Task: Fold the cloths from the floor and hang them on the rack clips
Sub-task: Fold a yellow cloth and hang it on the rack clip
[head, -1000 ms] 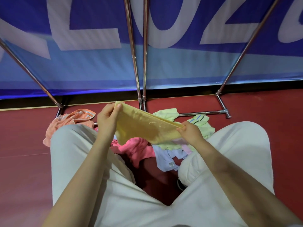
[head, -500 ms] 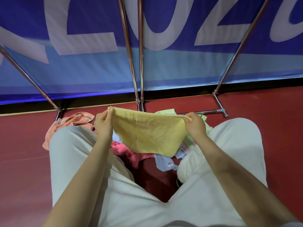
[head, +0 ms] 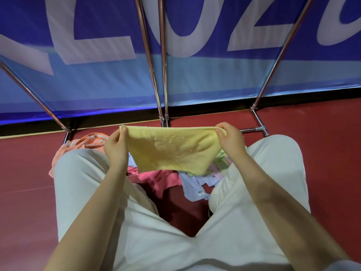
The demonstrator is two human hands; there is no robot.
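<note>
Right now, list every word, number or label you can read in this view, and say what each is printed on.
"L", "0", "2": big white characters, cut off at the top, on the blue banner behind the rack poles; the "0" may be an "O". A further character at the right edge is cropped.
Orange cloth: pale printed marks, too small to read.
No other text shows.

the dark red floor (head: 322, 153) carries a heap of cloths between the person's knees: an orange cloth (head: 82, 143) at the left; a pink cloth (head: 158, 178) in the middle; a pale blue cloth (head: 195, 186) beside it; the metal rack's feet (head: 259, 128) stand behind.
</note>
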